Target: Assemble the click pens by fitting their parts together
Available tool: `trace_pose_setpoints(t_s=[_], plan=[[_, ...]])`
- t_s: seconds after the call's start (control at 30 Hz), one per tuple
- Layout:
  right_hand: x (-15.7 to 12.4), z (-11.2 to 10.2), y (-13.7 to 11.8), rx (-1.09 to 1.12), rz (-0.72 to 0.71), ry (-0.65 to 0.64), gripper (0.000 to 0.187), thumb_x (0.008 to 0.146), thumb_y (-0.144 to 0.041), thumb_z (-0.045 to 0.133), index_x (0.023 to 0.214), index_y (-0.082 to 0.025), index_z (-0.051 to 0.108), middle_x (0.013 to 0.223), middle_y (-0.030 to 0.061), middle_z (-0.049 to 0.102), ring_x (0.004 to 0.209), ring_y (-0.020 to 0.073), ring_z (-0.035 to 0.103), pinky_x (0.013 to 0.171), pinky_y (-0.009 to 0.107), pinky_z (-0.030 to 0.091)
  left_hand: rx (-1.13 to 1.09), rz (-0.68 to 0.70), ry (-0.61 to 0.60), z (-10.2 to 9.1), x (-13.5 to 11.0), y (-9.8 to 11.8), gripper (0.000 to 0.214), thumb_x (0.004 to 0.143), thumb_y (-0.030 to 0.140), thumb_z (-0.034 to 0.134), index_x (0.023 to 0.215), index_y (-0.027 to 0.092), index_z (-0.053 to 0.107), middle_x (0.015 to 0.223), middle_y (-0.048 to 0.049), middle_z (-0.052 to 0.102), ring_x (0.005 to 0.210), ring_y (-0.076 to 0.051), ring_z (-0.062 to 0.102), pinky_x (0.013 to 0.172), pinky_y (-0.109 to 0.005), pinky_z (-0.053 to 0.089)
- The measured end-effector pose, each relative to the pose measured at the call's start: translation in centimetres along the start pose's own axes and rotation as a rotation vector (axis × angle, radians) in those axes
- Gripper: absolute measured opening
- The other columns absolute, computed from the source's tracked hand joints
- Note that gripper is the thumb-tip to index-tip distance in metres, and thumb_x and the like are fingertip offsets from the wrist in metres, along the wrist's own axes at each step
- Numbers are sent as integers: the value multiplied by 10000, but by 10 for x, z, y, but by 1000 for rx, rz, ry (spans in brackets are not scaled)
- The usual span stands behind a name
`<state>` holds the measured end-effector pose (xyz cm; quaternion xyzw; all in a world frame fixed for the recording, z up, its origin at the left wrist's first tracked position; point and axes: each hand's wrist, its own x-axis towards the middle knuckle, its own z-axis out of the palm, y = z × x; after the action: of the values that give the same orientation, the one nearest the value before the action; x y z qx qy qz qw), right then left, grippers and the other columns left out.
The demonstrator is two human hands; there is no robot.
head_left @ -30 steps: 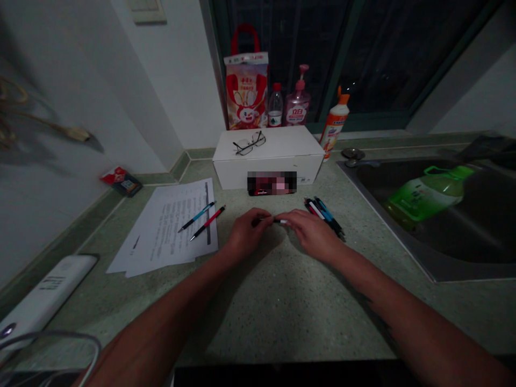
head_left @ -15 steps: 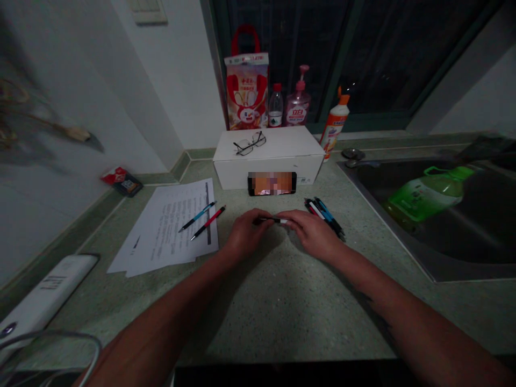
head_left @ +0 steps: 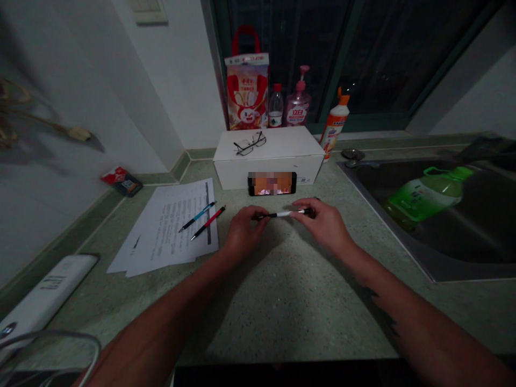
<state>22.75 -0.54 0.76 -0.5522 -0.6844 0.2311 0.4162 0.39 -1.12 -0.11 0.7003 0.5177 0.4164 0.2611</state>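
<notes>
A slim black-and-white pen (head_left: 284,214) lies level between my hands, held up off the speckled green countertop (head_left: 290,317). My left hand (head_left: 245,231) pinches its tip end, and my right hand (head_left: 324,226) grips the other end. A bundle of pens (head_left: 316,199) on the counter is mostly hidden behind my right hand. Left of my left hand, a blue pen (head_left: 197,216) and a red pen (head_left: 208,222) lie on a stack of printed papers (head_left: 161,226).
A phone (head_left: 272,184) with a blurred screen leans against a white box (head_left: 268,158) holding eyeglasses (head_left: 250,143). Bottles stand behind it. A steel sink (head_left: 423,231) with a green bottle (head_left: 427,196) lies right; a white device (head_left: 44,295) and cable lie front left.
My hands have drawn apart, and my right hand has slid toward the pen's far end. The pen now shows longer between them and sits slightly farther from me, over the bundle of pens.
</notes>
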Motion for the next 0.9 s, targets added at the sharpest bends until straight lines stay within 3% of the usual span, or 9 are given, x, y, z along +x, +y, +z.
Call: trace_pose_setpoints(t_s=[0.1,0.23,0.3,0.43,0.57,0.9], plan=[[4,-1,0,277,93,79,383,775,-469,802,1018,-183,725,736,29,725,599,185,669,583,327,551,-46,-42,-91,2,-2,5,69,848,190,658,909,222,662,901,-28,741,847,-190,686,823,-359,550],[2,3,-6,441,76,49,484,801,-420,779,1220,-195,690,742,7,707,684,196,712,618,330,587,-95,-50,-188,7,-7,8,89,837,172,687,894,215,633,883,-29,740,813,-186,691,776,-340,548],[0,5,-7,463,72,16,529,837,-407,743,1322,-213,661,770,8,708,713,198,723,625,334,598,-100,-37,-189,8,-8,6,94,839,173,690,898,216,630,885,-31,738,812,-185,690,779,-343,547],[-3,7,-7,443,64,13,483,863,-392,711,1312,-214,697,785,17,704,682,180,704,607,326,595,-80,-36,-194,9,-8,1,80,844,179,679,896,212,628,884,-37,734,802,-186,685,757,-340,542],[-4,6,-9,424,66,26,559,872,-341,699,1416,-233,628,770,6,693,645,162,680,578,308,573,-54,-25,-194,8,-8,2,97,835,165,675,908,210,631,900,-32,736,818,-182,686,776,-338,548],[-5,6,-8,414,55,6,492,875,-319,685,1360,-239,671,765,-5,661,614,146,655,571,312,553,-37,-14,-209,7,-9,4,103,834,155,679,907,203,626,895,-31,730,808,-178,681,756,-326,541]])
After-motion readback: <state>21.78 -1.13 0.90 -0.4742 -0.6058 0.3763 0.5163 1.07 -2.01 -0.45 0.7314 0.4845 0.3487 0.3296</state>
